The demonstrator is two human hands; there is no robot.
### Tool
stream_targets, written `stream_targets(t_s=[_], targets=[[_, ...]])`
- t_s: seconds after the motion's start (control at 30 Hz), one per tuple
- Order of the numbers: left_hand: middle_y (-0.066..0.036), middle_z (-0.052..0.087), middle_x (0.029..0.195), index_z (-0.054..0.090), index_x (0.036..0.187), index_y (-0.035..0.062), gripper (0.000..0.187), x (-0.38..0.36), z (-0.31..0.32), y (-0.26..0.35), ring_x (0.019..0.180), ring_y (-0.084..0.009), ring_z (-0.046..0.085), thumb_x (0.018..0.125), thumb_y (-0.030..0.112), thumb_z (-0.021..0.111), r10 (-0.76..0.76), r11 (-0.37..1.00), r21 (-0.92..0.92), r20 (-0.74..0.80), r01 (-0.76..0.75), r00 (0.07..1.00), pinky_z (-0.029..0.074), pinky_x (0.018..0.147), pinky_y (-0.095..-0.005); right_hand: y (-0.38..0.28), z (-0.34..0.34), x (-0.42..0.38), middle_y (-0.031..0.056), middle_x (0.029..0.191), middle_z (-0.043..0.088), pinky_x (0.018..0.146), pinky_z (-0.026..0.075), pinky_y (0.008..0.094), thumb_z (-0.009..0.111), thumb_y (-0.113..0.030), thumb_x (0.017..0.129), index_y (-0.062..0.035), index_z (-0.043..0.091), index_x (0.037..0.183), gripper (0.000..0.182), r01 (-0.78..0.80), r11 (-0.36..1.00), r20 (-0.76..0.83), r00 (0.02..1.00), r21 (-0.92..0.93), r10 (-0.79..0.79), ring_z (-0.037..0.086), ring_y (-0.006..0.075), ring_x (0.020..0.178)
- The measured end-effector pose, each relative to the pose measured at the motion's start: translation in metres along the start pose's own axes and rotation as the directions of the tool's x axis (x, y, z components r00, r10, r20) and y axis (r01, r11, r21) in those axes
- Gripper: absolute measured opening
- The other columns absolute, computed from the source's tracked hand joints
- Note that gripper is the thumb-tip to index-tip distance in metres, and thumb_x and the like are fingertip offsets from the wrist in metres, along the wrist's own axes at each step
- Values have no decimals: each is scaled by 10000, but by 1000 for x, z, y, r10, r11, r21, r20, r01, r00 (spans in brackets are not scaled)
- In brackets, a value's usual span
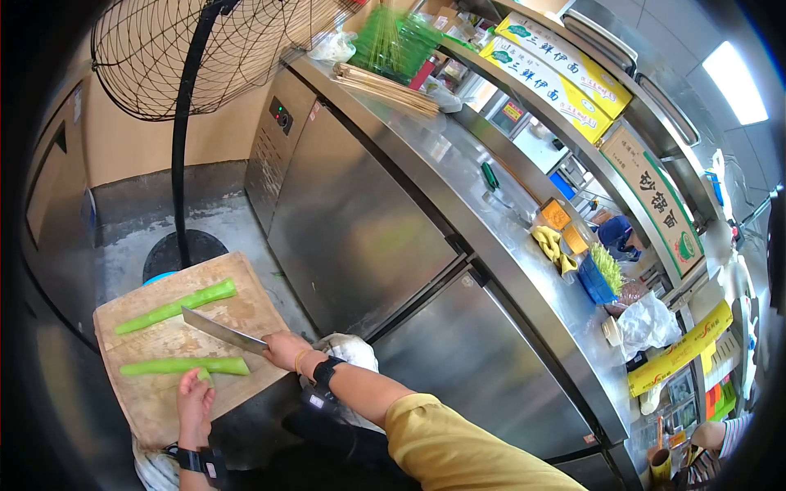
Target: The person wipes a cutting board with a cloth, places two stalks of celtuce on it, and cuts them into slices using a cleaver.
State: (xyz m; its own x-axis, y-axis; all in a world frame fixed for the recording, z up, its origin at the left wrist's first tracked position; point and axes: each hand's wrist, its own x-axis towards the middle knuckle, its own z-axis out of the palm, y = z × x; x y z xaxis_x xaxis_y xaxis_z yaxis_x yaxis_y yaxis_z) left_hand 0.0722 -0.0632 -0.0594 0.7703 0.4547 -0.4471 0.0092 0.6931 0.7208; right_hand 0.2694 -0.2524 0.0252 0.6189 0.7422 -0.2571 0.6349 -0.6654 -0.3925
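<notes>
Right hand (286, 351) grips knife (221, 331), tip toward far stalk (175, 307); left hand (196, 399) seemingly pinches piece (205, 376).

Two stalks (177, 308) lie apart on the board (164, 342). The fan (179, 155) stands behind it; skewers (389, 90) lie on the desk (517, 222).

The right hand (286, 350) grips a knife (223, 331) above the wooden cutting board (176, 397).

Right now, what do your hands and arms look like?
The left hand is bare, with a black strap round the wrist. The right hand, bare too, has a thin orange band, another black strap and, higher up, a yellow sleeve.
</notes>
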Motion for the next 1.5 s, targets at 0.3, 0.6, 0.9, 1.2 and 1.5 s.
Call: stream_targets(t_s=[0.3, 0.6, 0.9, 1.2, 1.5], targets=[[57, 537, 889, 539, 1250, 142, 377, 2, 1, -2, 790, -65, 573, 903, -5, 545, -7, 1000, 30, -19, 8, 1000, 502, 715, -221, 0, 0, 2, 212, 966, 681, 862, 502, 466, 590, -196, 870, -34, 670, 984, 213, -20, 1000, 25, 999, -14, 20, 639, 389, 969], [36, 574, 927, 550, 1227, 105, 338, 2, -2, -4, 787, -68, 571, 904, 5, 568, 21, 999, 29, 18, -22, 1000, 501, 712, -216, 4, 6, 3, 208, 928, 682, 832, 509, 461, 598, -220, 877, -54, 656, 1003, 216, -3, 1000, 7, 1000, -21, 3, 649, 383, 933], [-3, 599, 1005, 580, 1173, 82, 284, -20, 17, 11, 877, -91, 575, 897, 18, 605, 9, 989, 147, 103, -24, 995, 492, 775, -250, 6, 10, 6, 209, 939, 683, 836, 504, 469, 596, -237, 865, -60, 662, 1035, 254, -14, 999, 3, 1000, -44, 14, 642, 388, 934], [-34, 617, 970, 639, 1065, 28, 252, -25, 30, 6, 904, -119, 597, 824, -46, 649, 140, 936, 289, 214, -200, 967, 501, 806, -255, 5, 8, 13, 242, 977, 670, 849, 514, 464, 566, -255, 865, -54, 678, 1063, 303, -93, 992, 53, 994, -82, 97, 643, 397, 939], [-28, 592, 1051, 644, 1002, 28, 178, -84, 92, 88, 980, -110, 600, 843, -49, 669, 285, 889, 180, 500, -421, 817, 513, 814, -251, 8, 3, 10, 230, 943, 673, 859, 508, 454, 612, -255, 864, -86, 677, 1065, 271, -59, 998, 44, 997, -20, 60, 642, 388, 934]])
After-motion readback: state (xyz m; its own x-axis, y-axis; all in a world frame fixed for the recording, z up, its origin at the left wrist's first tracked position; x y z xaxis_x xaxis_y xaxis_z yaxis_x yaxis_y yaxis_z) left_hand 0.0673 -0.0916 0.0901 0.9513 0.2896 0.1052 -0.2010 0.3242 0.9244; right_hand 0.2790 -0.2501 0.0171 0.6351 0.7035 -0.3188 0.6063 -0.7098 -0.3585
